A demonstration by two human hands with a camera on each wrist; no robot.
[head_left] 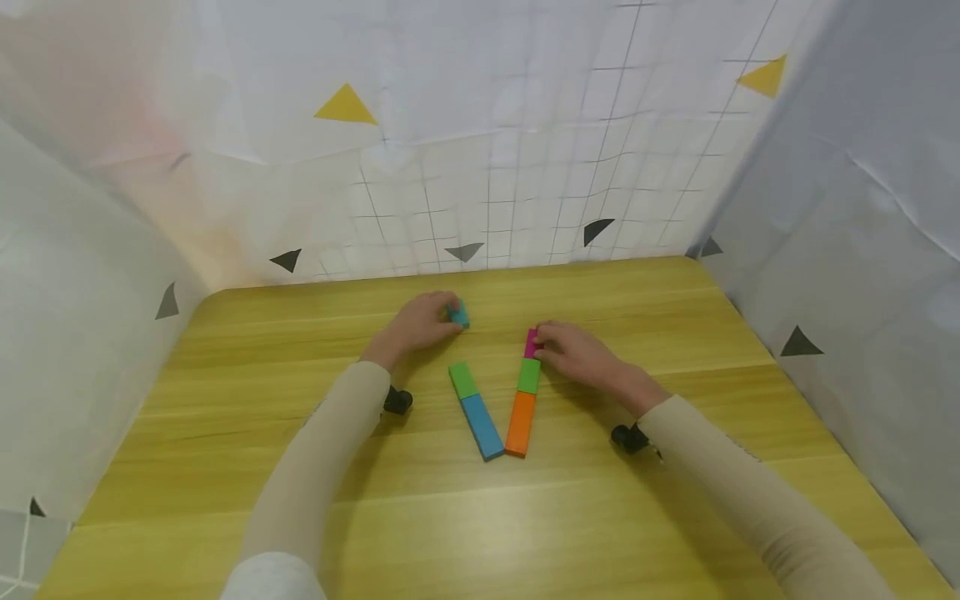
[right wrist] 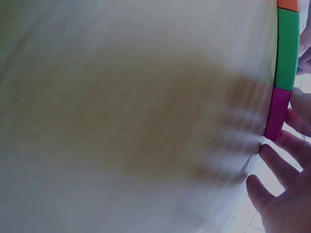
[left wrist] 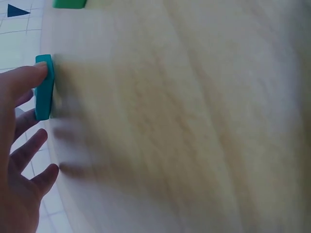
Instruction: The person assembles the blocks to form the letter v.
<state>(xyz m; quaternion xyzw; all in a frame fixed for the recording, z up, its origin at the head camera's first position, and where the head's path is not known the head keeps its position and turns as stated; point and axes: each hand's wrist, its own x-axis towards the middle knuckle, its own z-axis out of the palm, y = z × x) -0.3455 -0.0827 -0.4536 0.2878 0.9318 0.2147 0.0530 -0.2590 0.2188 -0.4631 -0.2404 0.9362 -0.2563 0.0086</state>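
My left hand [head_left: 422,322] pinches a small light-blue block [head_left: 460,315] between thumb and fingers; the left wrist view shows the thumb on the block's face and other fingers spread below. With thumb and fingertips my right hand [head_left: 576,355] grips a magenta block [head_left: 530,344] at the far end of a row. Behind it in that row come a green block [head_left: 528,376] and a longer orange block [head_left: 521,424], end to end. Left of this, a second green block [head_left: 463,380] meets a longer blue block [head_left: 482,427]. Both rows converge toward me in a V.
The blocks lie on a yellow wood-grain table [head_left: 450,525]. White sheeting [head_left: 480,167] with grid lines and triangle marks stands along the table's back edge, and pale side walls [head_left: 862,275] flank it. Dark wrist cameras [head_left: 628,438] sit below both sleeves.
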